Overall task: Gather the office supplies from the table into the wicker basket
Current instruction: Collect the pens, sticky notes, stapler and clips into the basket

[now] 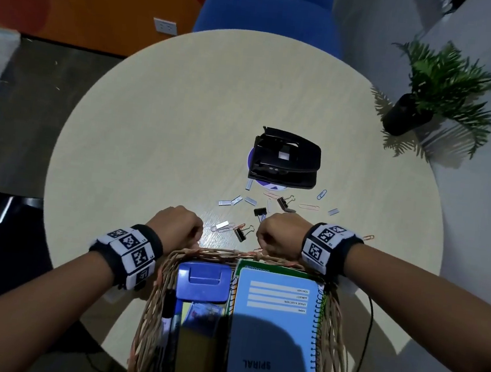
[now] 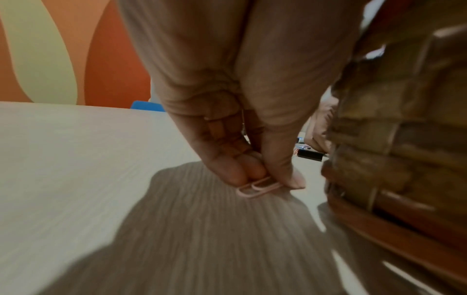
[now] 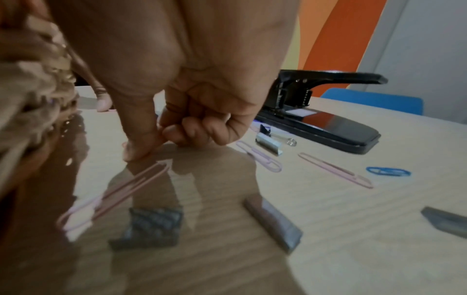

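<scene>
The left hand sits just past the far rim of the wicker basket. From the head view it looks like a fist. The left wrist view shows more: thumb and fingers pinch a pink paper clip just above the tabletop.

The basket stands at the near edge and holds a blue hole punch, a marker and a spiral notebook.

The right hand is curled too. Its wrist view shows the thumb pressed to the fingers, just above another pink clip; I cannot tell if it holds anything.

Farther out lie staple strips, binder clips and a black hole punch.
</scene>
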Available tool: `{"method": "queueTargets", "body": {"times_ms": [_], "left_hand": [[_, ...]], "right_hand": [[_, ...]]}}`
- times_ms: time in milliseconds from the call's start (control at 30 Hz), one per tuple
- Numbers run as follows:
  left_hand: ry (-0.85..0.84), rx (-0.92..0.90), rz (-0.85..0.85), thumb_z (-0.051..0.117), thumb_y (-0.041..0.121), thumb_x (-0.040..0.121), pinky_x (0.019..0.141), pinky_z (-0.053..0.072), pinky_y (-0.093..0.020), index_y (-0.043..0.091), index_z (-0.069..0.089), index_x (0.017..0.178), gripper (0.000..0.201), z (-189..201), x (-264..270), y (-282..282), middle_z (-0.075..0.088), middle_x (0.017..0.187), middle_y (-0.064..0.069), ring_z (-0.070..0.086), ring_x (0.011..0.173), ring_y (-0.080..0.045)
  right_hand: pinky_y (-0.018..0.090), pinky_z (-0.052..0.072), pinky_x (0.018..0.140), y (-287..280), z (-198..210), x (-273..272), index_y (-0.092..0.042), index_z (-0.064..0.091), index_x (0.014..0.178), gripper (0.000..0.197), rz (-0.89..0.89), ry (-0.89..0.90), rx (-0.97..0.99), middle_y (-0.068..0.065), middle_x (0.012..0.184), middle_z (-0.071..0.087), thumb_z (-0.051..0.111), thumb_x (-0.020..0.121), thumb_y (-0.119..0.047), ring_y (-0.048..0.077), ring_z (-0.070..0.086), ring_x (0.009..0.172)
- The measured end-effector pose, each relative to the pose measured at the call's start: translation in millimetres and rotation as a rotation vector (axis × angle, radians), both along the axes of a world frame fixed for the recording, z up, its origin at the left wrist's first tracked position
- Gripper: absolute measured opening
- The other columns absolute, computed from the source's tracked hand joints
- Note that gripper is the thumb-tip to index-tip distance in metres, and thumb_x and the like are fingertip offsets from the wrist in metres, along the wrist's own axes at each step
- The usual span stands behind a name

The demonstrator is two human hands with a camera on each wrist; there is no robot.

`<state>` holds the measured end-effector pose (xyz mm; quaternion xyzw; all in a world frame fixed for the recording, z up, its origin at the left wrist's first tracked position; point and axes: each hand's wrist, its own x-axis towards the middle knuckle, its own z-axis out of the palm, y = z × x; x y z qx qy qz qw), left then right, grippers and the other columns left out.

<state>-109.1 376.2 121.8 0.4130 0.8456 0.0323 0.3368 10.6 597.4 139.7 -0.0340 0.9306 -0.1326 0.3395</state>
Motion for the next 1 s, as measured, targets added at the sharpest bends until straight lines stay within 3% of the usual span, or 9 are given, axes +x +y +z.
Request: {"method": "queueTargets", "body": {"times_ms": [133,267,367,467,567,667,800,867,1000], "left_hand": [[-0.015,0.050,-0.029,0.056,0.018,0.081,0.060,0.043,-0.026,0.025,0.054,0.066,0.016,15.3,-2.1,-4.4,0.064,0.072,0.012,0.057,0.071,-0.012],[-0.006,0.389,0.207,0.065,0.016,0.083,0.073,0.053,-0.033,0.024,0.059,0.082,0.010,63.9,-10.8,-26.0,0.068,0.073,0.005,0.064,0.068,-0.016],[-0.179,0.598,0.338,0.074,0.015,0.079,0.063,0.051,-0.018,0.022,0.065,0.096,0.020,102.3,15.0,-49.6,0.066,0.068,0.004,0.065,0.059,-0.010],[-0.244,0.564,0.269,0.071,0.017,0.082,0.063,0.046,-0.009,0.023,0.071,0.087,0.008,110.6,68.2,-68.0,0.069,0.072,0.011,0.064,0.065,-0.001],[-0.309,0.431,0.177,0.063,0.019,0.087,0.061,0.038,-0.006,0.024,0.071,0.086,0.010,91.0,116.2,-84.5,0.062,0.067,0.023,0.059,0.064,0.009],[-0.258,0.348,0.141,0.055,0.019,0.092,0.062,0.041,-0.010,0.022,0.072,0.095,0.018,73.5,135.5,-99.8,0.060,0.064,0.022,0.056,0.058,0.010],[-0.172,0.439,0.319,0.056,0.011,0.090,0.071,0.051,-0.018,0.022,0.072,0.094,0.020,77.7,124.5,-111.7,0.073,0.068,0.007,0.069,0.065,-0.002],[-0.158,0.480,0.396,0.058,0.010,0.089,0.071,0.053,-0.018,0.020,0.072,0.093,0.018,86.0,114.8,-110.2,0.075,0.072,0.006,0.069,0.063,0.001],[0.010,0.485,0.415,0.065,0.025,0.086,0.072,0.055,-0.029,0.024,0.072,0.094,0.010,98.7,87.0,-95.8,0.074,0.080,0.010,0.068,0.065,-0.005]], "right_hand": [[0.035,0.056,0.067,2.2,11.1,-4.8,-0.017,0.061,0.070,0.016,-0.065,0.069,0.061,0.002,0.072,0.068,0.050,0.080,-0.022,0.025,0.063,0.068],[0.034,0.051,0.066,13.9,50.1,-5.6,-0.017,0.057,0.067,0.017,-0.306,0.278,-0.122,0.006,0.070,0.065,0.060,0.079,-0.006,0.019,0.058,0.063],[0.025,0.047,0.062,3.4,78.3,12.7,-0.012,0.064,0.072,0.018,-0.479,0.444,-0.332,0.002,0.064,0.062,0.065,0.077,0.005,0.001,0.053,0.052],[0.014,0.049,0.062,-33.9,91.5,45.2,-0.004,0.067,0.098,0.021,-0.581,0.373,-0.580,0.007,0.070,0.065,0.062,0.083,0.009,-0.002,0.059,0.057],[0.023,0.055,0.069,-79.8,86.4,78.9,-0.012,0.071,0.099,0.025,-0.448,0.239,-0.591,0.003,0.077,0.071,0.058,0.086,0.005,0.007,0.064,0.068],[0.017,0.049,0.069,-115.5,74.1,99.7,-0.015,0.073,0.093,0.023,-0.293,0.116,-0.487,0.003,0.081,0.076,0.058,0.085,-0.001,0.009,0.066,0.071],[0.029,0.055,0.080,-135.1,69.9,109.9,-0.017,0.073,0.097,0.019,-0.281,0.117,-0.455,0.001,0.089,0.077,0.059,0.089,-0.007,0.011,0.070,0.083],[0.029,0.053,0.080,-141.3,68.9,112.5,-0.020,0.073,0.099,0.018,-0.231,0.112,-0.439,0.000,0.093,0.077,0.059,0.091,-0.012,0.014,0.069,0.088],[0.031,0.050,0.081,-143.8,68.2,113.2,-0.024,0.070,0.108,0.022,-0.106,0.139,-0.363,-0.002,0.105,0.075,0.058,0.091,-0.017,0.020,0.066,0.099]]}}
